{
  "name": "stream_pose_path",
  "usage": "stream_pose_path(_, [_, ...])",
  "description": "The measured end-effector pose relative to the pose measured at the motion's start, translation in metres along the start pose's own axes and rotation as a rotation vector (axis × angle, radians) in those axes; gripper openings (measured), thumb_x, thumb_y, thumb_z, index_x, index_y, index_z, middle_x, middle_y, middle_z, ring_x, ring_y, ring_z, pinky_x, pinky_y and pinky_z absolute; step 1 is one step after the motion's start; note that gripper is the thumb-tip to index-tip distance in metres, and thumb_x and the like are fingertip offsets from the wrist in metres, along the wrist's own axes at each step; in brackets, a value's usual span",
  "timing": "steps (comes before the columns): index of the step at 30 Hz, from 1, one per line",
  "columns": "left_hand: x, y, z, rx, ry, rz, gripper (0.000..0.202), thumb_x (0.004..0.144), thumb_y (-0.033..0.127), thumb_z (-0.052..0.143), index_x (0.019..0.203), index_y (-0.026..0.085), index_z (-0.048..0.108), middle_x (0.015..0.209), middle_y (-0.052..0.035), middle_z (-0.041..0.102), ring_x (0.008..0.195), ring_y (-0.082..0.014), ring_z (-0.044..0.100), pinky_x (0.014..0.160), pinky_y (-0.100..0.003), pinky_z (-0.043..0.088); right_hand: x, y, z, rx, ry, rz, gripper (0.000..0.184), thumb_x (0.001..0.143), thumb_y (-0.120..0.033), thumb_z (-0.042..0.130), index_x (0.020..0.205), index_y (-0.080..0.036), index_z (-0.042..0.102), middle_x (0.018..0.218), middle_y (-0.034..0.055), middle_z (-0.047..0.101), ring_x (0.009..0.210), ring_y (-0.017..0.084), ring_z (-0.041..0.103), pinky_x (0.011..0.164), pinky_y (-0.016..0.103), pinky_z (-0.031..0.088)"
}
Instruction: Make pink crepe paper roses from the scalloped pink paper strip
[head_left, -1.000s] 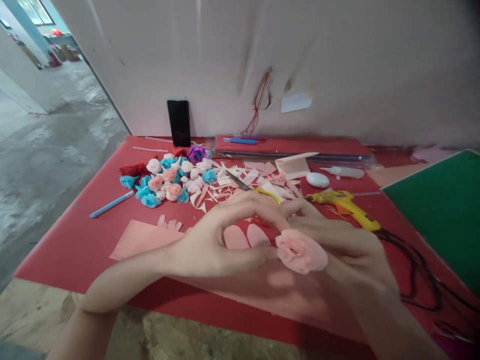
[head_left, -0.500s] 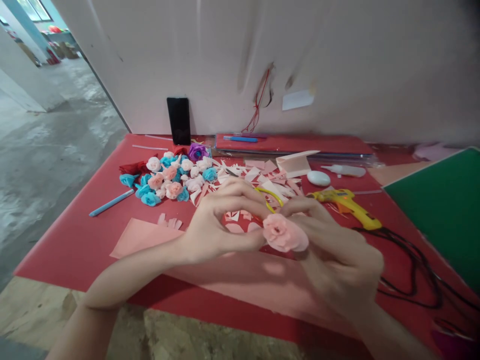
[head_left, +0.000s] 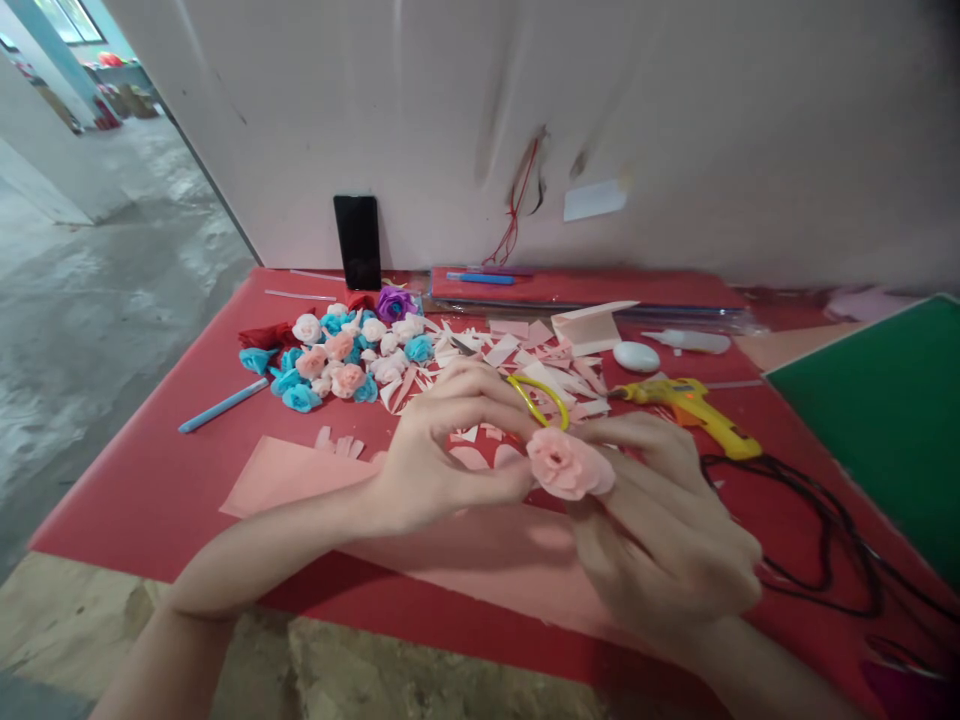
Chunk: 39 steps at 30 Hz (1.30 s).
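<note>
Between my two hands, above the red table, is a pink paper rose (head_left: 568, 464) with its rolled centre facing me. My left hand (head_left: 442, 450) pinches its left edge with thumb and fingers. My right hand (head_left: 667, 520) is closed on the rose's right side; the fingertips behind the petals are partly hidden. Just beyond the rose lie scissors with yellow handles (head_left: 551, 402), partly covered by my left hand. Beneath my hands stretches a long sheet of pink paper (head_left: 480, 560), and cut pink petal pieces (head_left: 469, 458) lie behind it.
Finished paper roses (head_left: 349, 380) in several colours cluster at left, beside a blue pen (head_left: 223, 405). Paper scraps (head_left: 517, 350) cover the middle. A yellow glue gun (head_left: 697, 405) with a black cord (head_left: 832, 520) lies at right, near a green board (head_left: 885, 430). A phone (head_left: 358, 242) leans on the wall.
My right hand has shifted its fingers around the rose, with its thumb side moving a little left and lower. My left hand and the rose stay nearly in place.
</note>
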<state>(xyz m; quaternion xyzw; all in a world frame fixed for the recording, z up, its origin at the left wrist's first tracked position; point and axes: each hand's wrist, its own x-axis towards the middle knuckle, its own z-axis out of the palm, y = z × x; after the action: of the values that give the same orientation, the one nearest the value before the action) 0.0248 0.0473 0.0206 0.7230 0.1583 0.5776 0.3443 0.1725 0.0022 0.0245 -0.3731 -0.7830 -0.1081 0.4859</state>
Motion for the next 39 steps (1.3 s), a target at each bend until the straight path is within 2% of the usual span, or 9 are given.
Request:
stream_pose_path(3, [0.001, 0.002, 0.000, 0.024, -0.008, -0.005, 0.009, 0.072, 0.012, 0.067, 0.074, 0.016, 0.060, 0.073, -0.0007, 0.060, 0.072, -0.0121, 0.055, 0.072, -0.032, 0.042, 0.000, 0.005, 0.003, 0.230, 0.036, 0.084, 0.021, 0.076, 0.000, 0.054, 0.073, -0.021, 0.055, 0.061, -0.0005, 0.057, 0.071, 0.019, 0.057, 0.064, 0.036, 0.048])
stream_pose_path(8, [0.004, 0.007, -0.005, 0.080, -0.057, -0.043, 0.007, 0.074, 0.014, 0.068, 0.076, 0.016, 0.061, 0.073, -0.0006, 0.059, 0.075, -0.0121, 0.054, 0.074, -0.030, 0.042, 0.002, 0.013, 0.008, 0.484, -0.049, 0.154, 0.025, 0.076, 0.001, 0.050, 0.068, -0.023, 0.051, 0.057, -0.0022, 0.053, 0.070, 0.018, 0.057, 0.061, 0.033, 0.048])
stream_pose_path(13, [0.005, 0.008, -0.006, 0.134, -0.065, -0.015, 0.006, 0.075, 0.017, 0.067, 0.077, 0.017, 0.061, 0.075, -0.0015, 0.061, 0.076, -0.0131, 0.054, 0.074, -0.031, 0.043, -0.001, 0.019, 0.009, 0.337, -0.021, 0.056, 0.023, 0.081, -0.005, 0.050, 0.081, -0.027, 0.059, 0.071, 0.0008, 0.064, 0.075, 0.022, 0.060, 0.068, 0.041, 0.046])
stream_pose_path(17, [0.003, 0.004, -0.004, 0.162, -0.064, 0.063, 0.008, 0.074, 0.015, 0.067, 0.076, 0.017, 0.060, 0.076, -0.0023, 0.063, 0.075, -0.0136, 0.053, 0.074, -0.032, 0.043, -0.004, 0.025, 0.009, 0.164, -0.013, -0.094, 0.024, 0.084, -0.012, 0.046, 0.098, -0.026, 0.060, 0.080, 0.0051, 0.070, 0.078, 0.025, 0.062, 0.068, 0.044, 0.044])
stream_pose_path(19, [0.003, 0.003, -0.003, 0.160, -0.060, 0.099, 0.009, 0.074, 0.015, 0.068, 0.074, 0.017, 0.059, 0.074, -0.0021, 0.063, 0.074, -0.0139, 0.051, 0.075, -0.032, 0.044, -0.006, 0.028, 0.010, 0.151, 0.000, -0.138, 0.028, 0.082, -0.011, 0.047, 0.104, -0.023, 0.059, 0.086, 0.0072, 0.071, 0.082, 0.026, 0.062, 0.068, 0.044, 0.044])
stream_pose_path(23, [0.003, 0.006, -0.004, 0.151, -0.074, 0.108, 0.010, 0.073, 0.016, 0.069, 0.073, 0.016, 0.059, 0.073, -0.0024, 0.061, 0.075, -0.0142, 0.051, 0.076, -0.031, 0.044, -0.012, 0.032, 0.013, 0.214, -0.006, -0.116, 0.031, 0.079, -0.009, 0.049, 0.105, -0.023, 0.059, 0.090, 0.0066, 0.069, 0.086, 0.026, 0.061, 0.074, 0.044, 0.044])
stream_pose_path(29, [0.006, 0.019, -0.008, 0.014, -0.175, -0.130, 0.018, 0.074, 0.002, 0.055, 0.086, 0.016, 0.060, 0.084, -0.0040, 0.060, 0.080, -0.0135, 0.053, 0.076, -0.029, 0.043, -0.009, 0.030, 0.011, 0.331, -0.075, 0.002, 0.028, 0.082, -0.007, 0.041, 0.098, -0.021, 0.059, 0.084, 0.0061, 0.063, 0.086, 0.022, 0.057, 0.075, 0.038, 0.047])
stream_pose_path(33, [0.007, 0.026, -0.011, -0.114, -0.223, -0.270, 0.019, 0.077, 0.004, 0.052, 0.087, 0.017, 0.061, 0.088, -0.0049, 0.060, 0.085, -0.0146, 0.054, 0.079, -0.030, 0.044, -0.008, 0.030, 0.011, 0.382, -0.112, 0.065, 0.027, 0.081, -0.004, 0.039, 0.089, -0.021, 0.058, 0.080, 0.0041, 0.060, 0.084, 0.020, 0.058, 0.068, 0.034, 0.049])
stream_pose_path(39, [0.009, 0.031, -0.013, -0.268, -0.235, -0.422, 0.019, 0.078, 0.007, 0.054, 0.083, 0.022, 0.064, 0.086, -0.0013, 0.064, 0.091, -0.0156, 0.058, 0.085, -0.030, 0.044, -0.008, 0.034, 0.013, 0.404, -0.086, 0.038, 0.024, 0.082, -0.008, 0.045, 0.091, -0.024, 0.060, 0.077, 0.0022, 0.064, 0.083, 0.021, 0.059, 0.071, 0.038, 0.049])
